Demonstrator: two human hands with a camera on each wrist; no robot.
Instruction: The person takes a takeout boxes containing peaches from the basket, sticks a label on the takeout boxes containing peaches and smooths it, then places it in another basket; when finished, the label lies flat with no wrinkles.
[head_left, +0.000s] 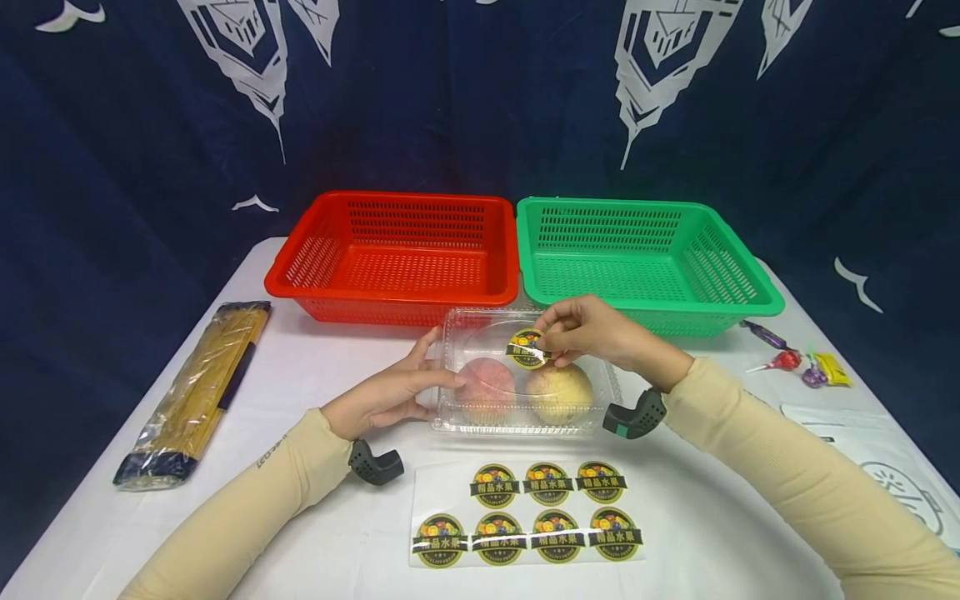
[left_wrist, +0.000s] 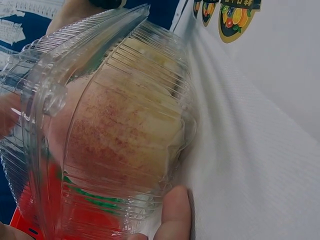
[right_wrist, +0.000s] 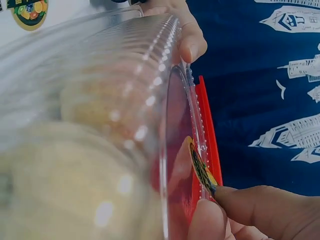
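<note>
A clear plastic clamshell box (head_left: 480,335) with its lid down holds two peaches, a pinkish one (head_left: 486,392) on the left and a yellowish one (head_left: 560,395) on the right. My left hand (head_left: 386,393) grips the box's left side, its thumb over the lid edge and its other fingers low along the wall. Above the lid, my right hand (head_left: 600,335) pinches a round black-and-gold fruit sticker (head_left: 527,350) between thumb and forefinger. In the right wrist view the sticker (right_wrist: 200,165) is tilted close to the lid; whether it touches cannot be told.
Behind the box stand a red basket (head_left: 390,297) and a green basket (head_left: 652,310). A sheet (head_left: 441,493) with several like stickers lies in front. Wrapped wooden sticks (head_left: 198,383) lie left; lollipops (head_left: 785,360), wrapped candies (head_left: 831,369) and a white printed bag (head_left: 862,433) lie right.
</note>
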